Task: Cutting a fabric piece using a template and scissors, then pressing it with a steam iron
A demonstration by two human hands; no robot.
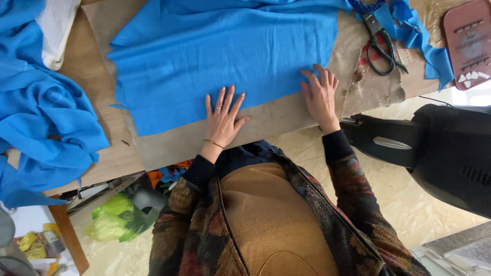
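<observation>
Both hands lie flat, fingers spread, palms down, grasping nothing. The left hand (223, 118) presses on the near edge of the blue fabric panel (225, 56); the right hand (321, 92) rests at the panel's near right corner, fingertips on the cloth and heel of the palm on the bare counter (286, 120). The panel lies spread on the counter just beyond the fingertips, its near edge running slantwise between the two hands. Judgement: the step looks like smoothing and squaring the cloth. To do it well, keep the palms flat, stroke outward from the middle toward the edges, and press evenly so the knit does not stretch or skew; the near edge should end up straight. A small loose flap shows at the panel's left edge, well left of the left hand, and would want flattening. Beyond the right hand, well apart, lie black-handled scissors (381, 45) among blue offcuts (424, 41). Far to the left of the left hand sits a heap of blue cloth (41, 117).
</observation>
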